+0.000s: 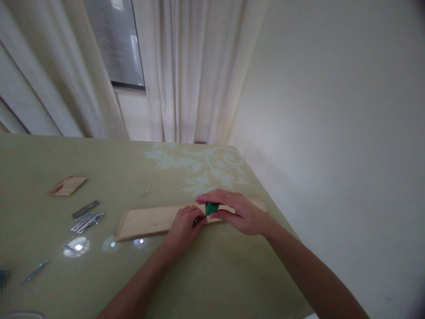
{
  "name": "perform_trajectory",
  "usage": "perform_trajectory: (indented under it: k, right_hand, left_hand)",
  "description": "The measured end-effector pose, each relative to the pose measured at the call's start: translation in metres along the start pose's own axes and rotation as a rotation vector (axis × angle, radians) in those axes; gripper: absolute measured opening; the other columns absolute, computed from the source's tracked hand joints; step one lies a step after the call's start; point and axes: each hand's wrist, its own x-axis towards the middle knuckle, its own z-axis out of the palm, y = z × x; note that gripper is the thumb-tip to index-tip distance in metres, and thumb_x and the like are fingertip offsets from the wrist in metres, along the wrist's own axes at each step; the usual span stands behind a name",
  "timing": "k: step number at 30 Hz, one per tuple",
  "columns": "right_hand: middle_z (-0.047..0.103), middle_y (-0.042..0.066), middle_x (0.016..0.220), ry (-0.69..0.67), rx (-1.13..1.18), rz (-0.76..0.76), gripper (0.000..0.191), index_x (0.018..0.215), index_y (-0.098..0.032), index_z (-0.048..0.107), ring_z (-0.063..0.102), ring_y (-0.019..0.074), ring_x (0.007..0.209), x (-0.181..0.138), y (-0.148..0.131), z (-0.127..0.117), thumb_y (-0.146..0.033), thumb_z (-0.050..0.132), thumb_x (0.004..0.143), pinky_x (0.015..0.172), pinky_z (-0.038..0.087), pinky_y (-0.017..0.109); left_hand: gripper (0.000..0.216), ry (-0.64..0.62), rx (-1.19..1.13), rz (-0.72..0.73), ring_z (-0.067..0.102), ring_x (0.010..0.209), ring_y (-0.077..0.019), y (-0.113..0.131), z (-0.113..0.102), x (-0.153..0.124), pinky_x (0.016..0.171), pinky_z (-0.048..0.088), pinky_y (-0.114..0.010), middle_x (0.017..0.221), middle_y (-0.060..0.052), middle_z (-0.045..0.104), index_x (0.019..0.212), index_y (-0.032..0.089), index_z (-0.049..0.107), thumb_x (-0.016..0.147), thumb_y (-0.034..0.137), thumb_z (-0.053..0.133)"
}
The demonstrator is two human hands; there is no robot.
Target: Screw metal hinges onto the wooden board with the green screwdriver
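A long pale wooden board (146, 221) lies flat on the table in front of me. My right hand (241, 215) is closed around a screwdriver with a green handle (211, 208), which is held over the board's near edge. Beside it, my left hand (187, 226) rests on the board with its fingers pinching a small dark metal piece (198, 220). The screwdriver's tip seems to meet this piece, though the fingers hide most of the contact. My right hand and forearm cover part of the board's right end.
The glossy green table (109, 168) carries a smaller wooden piece (68, 186), a dark metal strip (85, 209) and several flat silver pieces (86, 222). A thin pointed tool (35, 271) lies at the near left, and a tiny metal bit (144, 193) beyond the board. A wall (332, 133) borders the right.
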Motion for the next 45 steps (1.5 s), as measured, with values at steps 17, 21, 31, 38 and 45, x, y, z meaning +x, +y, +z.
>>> perform_trajectory:
  k: [17,21,31,38,45]
  right_hand:
    - [0.065,0.008,0.13,0.233,-0.141,-0.112,0.048,0.146,-0.03,0.055,0.062,0.0185,0.119,-0.005,0.012,0.019,-0.021,0.066,0.1,0.105,0.052,0.035]
    - [0.068,0.01,0.132,-0.008,-0.074,-0.061,0.053,0.156,-0.027,0.043,0.06,0.0186,0.125,-0.003,0.007,0.0,-0.019,0.055,0.105,0.111,0.048,0.039]
    - [0.073,0.004,0.102,0.464,-0.192,0.023,0.034,0.125,-0.026,0.067,0.071,0.0165,0.086,-0.015,0.031,0.022,-0.032,0.077,0.093,0.081,0.061,0.03]
    - [0.069,0.008,0.113,0.321,-0.215,-0.07,0.035,0.133,-0.025,0.06,0.067,0.0189,0.103,-0.016,0.011,0.028,-0.027,0.068,0.099,0.092,0.057,0.033]
    - [0.072,0.006,0.125,0.031,-0.094,-0.016,0.036,0.139,-0.027,0.061,0.067,0.0179,0.115,0.001,0.003,-0.002,-0.024,0.062,0.103,0.104,0.052,0.034]
  left_hand:
    - [0.01,0.021,-0.01,0.02,0.064,0.087,-0.0232,0.0,0.0,-0.001,0.08,0.045,-0.034,0.09,-0.005,0.074,0.091,0.022,0.074,0.094,0.021,0.065]
    - [0.011,0.013,-0.012,0.015,0.064,0.09,-0.0236,0.001,0.0,0.0,0.082,0.044,-0.035,0.093,-0.005,0.074,0.089,0.021,0.072,0.095,0.022,0.063]
    - [0.01,-0.042,-0.016,-0.032,0.064,0.094,-0.0247,0.003,-0.003,-0.001,0.086,0.045,-0.037,0.096,-0.006,0.074,0.091,0.021,0.073,0.095,0.022,0.063]
    - [0.015,-0.017,-0.016,-0.016,0.065,0.091,-0.0239,0.002,-0.002,-0.001,0.083,0.046,-0.035,0.092,-0.005,0.074,0.088,0.021,0.073,0.097,0.023,0.061]
    - [0.012,-0.01,-0.007,0.003,0.065,0.094,-0.0252,0.001,-0.002,0.0,0.087,0.047,-0.036,0.099,-0.007,0.075,0.094,0.021,0.074,0.096,0.021,0.063]
